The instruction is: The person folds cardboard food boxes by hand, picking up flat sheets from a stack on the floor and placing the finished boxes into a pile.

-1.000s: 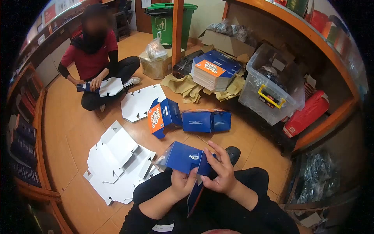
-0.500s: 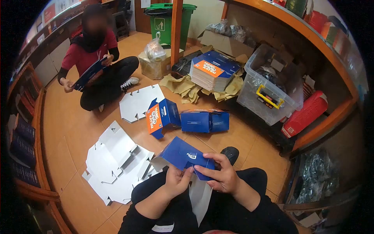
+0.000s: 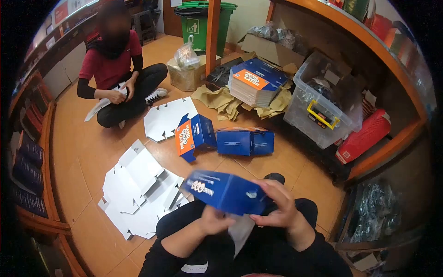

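Observation:
Over my lap I hold a partly folded blue cardboard box (image 3: 220,190) with white lettering, its panels bent at an angle. My left hand (image 3: 213,222) grips its lower edge from below, with some fingers hidden behind the panel. At the right end, my right hand (image 3: 282,207) has its thumb under the box and its fingers over the top edge. A white flap (image 3: 241,233) hangs down between my hands. Unfolded white box blanks (image 3: 138,198) lie on the floor to the left, and two folded blue boxes, one orange-fronted (image 3: 196,136) and one plain-sided (image 3: 235,142), sit ahead.
Across the floor sits a co-worker (image 3: 113,60), hands on a white-sided blank. A stack of flat printed boxes (image 3: 258,81) rests on brown paper (image 3: 217,102). To the right stand a clear plastic bin (image 3: 318,101) and an orange shelf post (image 3: 387,150). A green trash bin (image 3: 203,27) is behind.
The box in my hands has turned and lifted, now showing its lettered side panel. My right hand has moved slightly right. The co-worker's blank has flipped from blue side to white and lowered.

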Action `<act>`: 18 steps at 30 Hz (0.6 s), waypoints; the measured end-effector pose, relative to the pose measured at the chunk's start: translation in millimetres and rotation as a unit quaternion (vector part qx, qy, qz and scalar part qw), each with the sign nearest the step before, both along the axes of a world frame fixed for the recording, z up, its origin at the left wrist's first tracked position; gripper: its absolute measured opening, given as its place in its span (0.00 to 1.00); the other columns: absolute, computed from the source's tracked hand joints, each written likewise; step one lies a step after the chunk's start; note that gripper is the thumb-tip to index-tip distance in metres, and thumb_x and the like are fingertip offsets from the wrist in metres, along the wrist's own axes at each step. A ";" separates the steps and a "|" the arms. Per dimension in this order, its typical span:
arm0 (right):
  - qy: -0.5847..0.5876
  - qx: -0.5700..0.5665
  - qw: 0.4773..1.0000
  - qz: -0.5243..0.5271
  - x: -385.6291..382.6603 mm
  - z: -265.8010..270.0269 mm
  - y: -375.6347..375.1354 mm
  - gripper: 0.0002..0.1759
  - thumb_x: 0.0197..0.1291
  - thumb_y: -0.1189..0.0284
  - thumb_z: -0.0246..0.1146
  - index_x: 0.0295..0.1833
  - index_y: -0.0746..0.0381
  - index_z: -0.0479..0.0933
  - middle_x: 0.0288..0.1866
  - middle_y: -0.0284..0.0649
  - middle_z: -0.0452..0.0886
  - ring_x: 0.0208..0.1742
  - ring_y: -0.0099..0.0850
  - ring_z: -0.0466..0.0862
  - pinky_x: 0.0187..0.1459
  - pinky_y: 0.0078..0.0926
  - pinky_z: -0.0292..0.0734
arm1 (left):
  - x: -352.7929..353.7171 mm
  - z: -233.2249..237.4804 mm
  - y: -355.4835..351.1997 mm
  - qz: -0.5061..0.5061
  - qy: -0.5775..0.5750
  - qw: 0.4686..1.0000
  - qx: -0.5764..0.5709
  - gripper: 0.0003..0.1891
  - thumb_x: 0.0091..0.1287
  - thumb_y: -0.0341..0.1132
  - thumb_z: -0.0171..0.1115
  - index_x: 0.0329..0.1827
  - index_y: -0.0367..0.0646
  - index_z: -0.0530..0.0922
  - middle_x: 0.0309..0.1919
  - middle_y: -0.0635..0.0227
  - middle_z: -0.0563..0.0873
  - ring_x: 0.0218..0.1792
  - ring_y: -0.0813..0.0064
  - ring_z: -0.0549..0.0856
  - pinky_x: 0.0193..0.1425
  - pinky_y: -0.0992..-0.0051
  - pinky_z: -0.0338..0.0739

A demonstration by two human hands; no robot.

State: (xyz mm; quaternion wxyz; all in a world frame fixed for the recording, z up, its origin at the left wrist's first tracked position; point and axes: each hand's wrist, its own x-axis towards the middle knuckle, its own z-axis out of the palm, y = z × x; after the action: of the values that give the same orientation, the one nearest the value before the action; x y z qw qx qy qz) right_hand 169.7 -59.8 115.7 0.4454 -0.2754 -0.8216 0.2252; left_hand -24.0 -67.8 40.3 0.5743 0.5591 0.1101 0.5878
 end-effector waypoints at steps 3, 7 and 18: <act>0.019 0.111 0.994 -0.011 8.3 1.9 -3.4 0.32 0.37 0.74 0.75 0.53 0.53 0.75 0.55 0.42 0.75 0.56 0.45 0.75 0.54 0.43 0.73 | -18.6 18.0 28.0 -0.164 -0.320 0.913 -0.194 0.37 0.64 0.54 0.53 0.69 0.40 0.53 0.63 0.55 0.67 0.63 0.59 0.70 0.67 0.58 0.64; -0.074 0.115 0.990 0.022 9.5 -10.7 -15.6 0.23 0.43 0.75 0.71 0.49 0.49 0.79 0.55 0.32 0.75 0.57 0.44 0.74 0.54 0.45 0.74 | -53.5 7.4 48.7 -0.098 -0.315 0.905 -0.268 0.29 0.69 0.44 0.47 0.68 0.39 0.53 0.61 0.53 0.70 0.59 0.61 0.75 0.62 0.61 0.71; -0.073 0.080 0.991 -0.081 21.8 -13.6 5.4 0.23 0.49 0.71 0.67 0.53 0.61 0.75 0.51 0.43 0.76 0.50 0.43 0.76 0.51 0.38 0.72 | -59.5 18.6 34.7 0.025 -0.148 0.962 -0.228 0.28 0.55 0.23 0.55 0.63 0.37 0.64 0.52 0.59 0.77 0.52 0.68 0.78 0.56 0.72 0.73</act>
State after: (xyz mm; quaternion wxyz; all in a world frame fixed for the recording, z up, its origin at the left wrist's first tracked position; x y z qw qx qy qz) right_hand 191.4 -54.4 102.1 0.4211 -0.3202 -0.8425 0.1017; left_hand -83.6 -33.2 59.0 0.6813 0.3175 0.1692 0.6374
